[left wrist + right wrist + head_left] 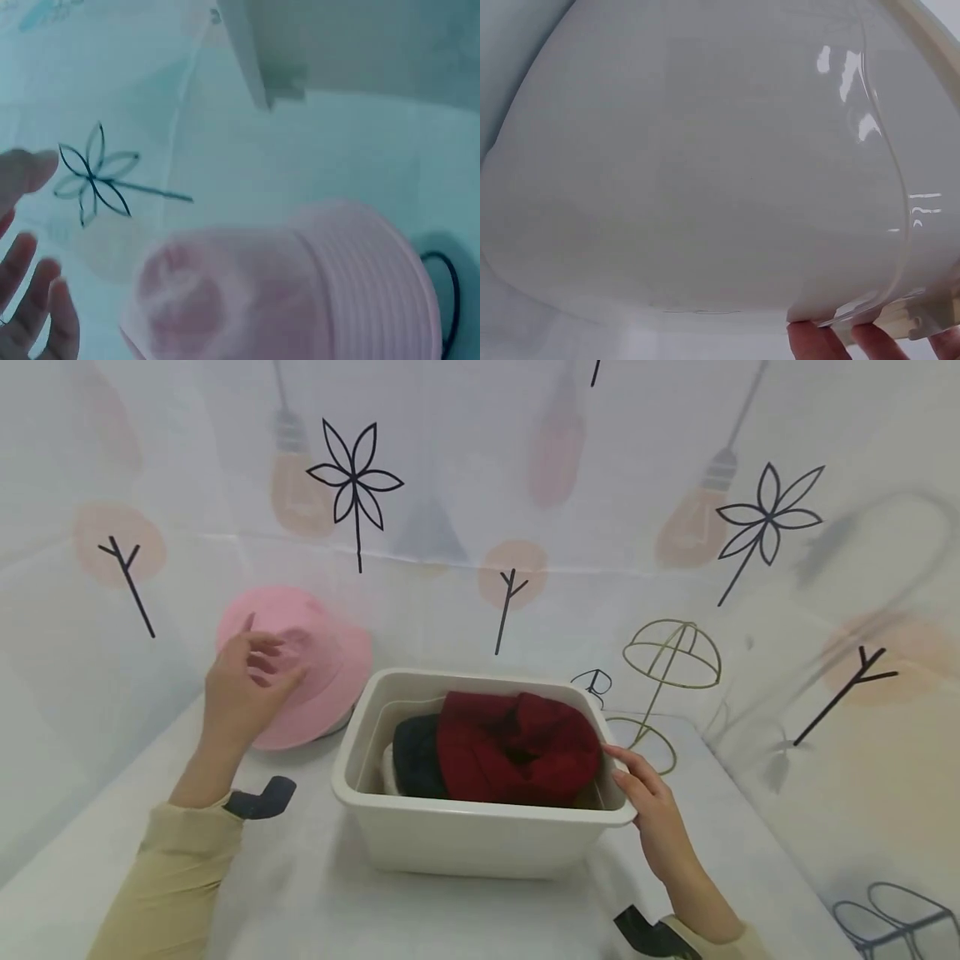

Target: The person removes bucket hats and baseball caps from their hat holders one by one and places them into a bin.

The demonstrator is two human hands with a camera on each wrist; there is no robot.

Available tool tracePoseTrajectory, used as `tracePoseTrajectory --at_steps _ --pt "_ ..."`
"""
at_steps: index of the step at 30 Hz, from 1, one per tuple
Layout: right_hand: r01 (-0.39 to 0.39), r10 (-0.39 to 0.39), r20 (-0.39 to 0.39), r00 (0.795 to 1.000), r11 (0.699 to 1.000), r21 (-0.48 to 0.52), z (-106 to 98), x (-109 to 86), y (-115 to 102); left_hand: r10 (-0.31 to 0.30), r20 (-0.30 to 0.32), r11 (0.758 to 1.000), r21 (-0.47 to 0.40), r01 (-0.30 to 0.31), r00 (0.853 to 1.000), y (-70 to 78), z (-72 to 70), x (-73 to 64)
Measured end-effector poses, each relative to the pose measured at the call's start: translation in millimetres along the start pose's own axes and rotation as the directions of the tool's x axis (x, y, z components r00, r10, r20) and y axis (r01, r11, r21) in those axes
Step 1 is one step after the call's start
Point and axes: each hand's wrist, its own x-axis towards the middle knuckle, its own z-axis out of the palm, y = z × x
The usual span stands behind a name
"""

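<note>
A pink bucket hat (337, 668) sits at the left against the backdrop. My left hand (247, 693) is raised in front of it, fingers spread and loosely bent, holding nothing. In the left wrist view, those fingers (30, 300) are beside the crown of the pink hat (240, 292), with a gap between. A white plastic bin (480, 839) stands in the middle of the table. My right hand (652, 814) grips its right rim, thumb toward the inside, fingertips (817, 341) at the outer wall. Inside the bin lie a dark red fabric item (495, 752) and a dark green one (418, 756).
Behind the bin's right corner stands a gold wire stand with a domed top (671, 653). Part of a dark wire loop (454, 300) shows past the pink hat's brim. A patterned cloth backdrop (450, 468) rises behind the white table (300, 893).
</note>
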Motion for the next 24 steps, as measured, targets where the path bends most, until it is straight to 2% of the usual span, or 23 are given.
tracePoseTrajectory --at_steps 3,5,7,9,11,13,15,17,20,23,24 --pt "-0.006 0.006 0.002 1.0 1.0 0.009 1 -1.0 0 -0.113 -0.056 0.99 0.074 0.117 0.992 -19.3 -2.4 -1.1" --pt "-0.014 0.014 -0.001 1.0 1.0 0.009 1 -1.7 1 -0.22 -0.059 0.968 0.107 0.225 0.974 -31.7 -4.5 -0.6" --pt "-0.018 0.018 -0.004 1.0 1.0 0.01 1 -2.0 0 -0.327 -0.044 0.934 0.141 0.33 0.944 -43.4 -6.6 0.7" --pt "-0.016 0.016 -0.007 1.0 1.0 0.008 1 -1.8 0 -0.43 -0.009 0.889 0.17 0.425 0.903 -53.7 -8.4 2.7" --pt "-0.015 0.015 -0.011 1.0 1.0 0.006 1 -1.7 -1 -0.5 0.027 0.852 0.194 0.487 0.865 -63.0 -9.4 4.2" --pt "-0.016 0.016 -0.011 1.0 1.0 0.007 1 -1.5 -1 -0.545 0.064 0.827 0.207 0.523 0.836 -70.8 -9.4 4.9" --pt "-0.018 0.018 -0.008 1.0 1.0 0.005 1 -1.4 -1 -0.562 0.084 0.818 0.201 0.538 0.823 -77.8 -8.6 5.1" --pt "-0.023 0.023 -0.006 1.0 1.0 0.002 1 -1.5 -2 -0.571 0.084 0.816 0.169 0.553 0.816 -83.6 -7.0 4.6" --pt "-0.033 0.033 -0.011 0.999 0.999 -0.004 1 -1.4 -1 -0.593 0.052 0.803 0.107 0.586 0.803 -89.3 -4.2 4.1" --pt "-0.041 0.041 -0.01 0.999 0.999 -0.001 1 -1.3 -2 -0.627 0.012 0.779 0.044 0.626 0.779 -90.1 -1.7 4.2" --pt "-0.041 0.041 -0.008 0.999 0.999 0.0 1 -1.3 -2 -0.631 -0.008 0.775 0.033 0.631 0.776 -89.3 -1.1 4.4"
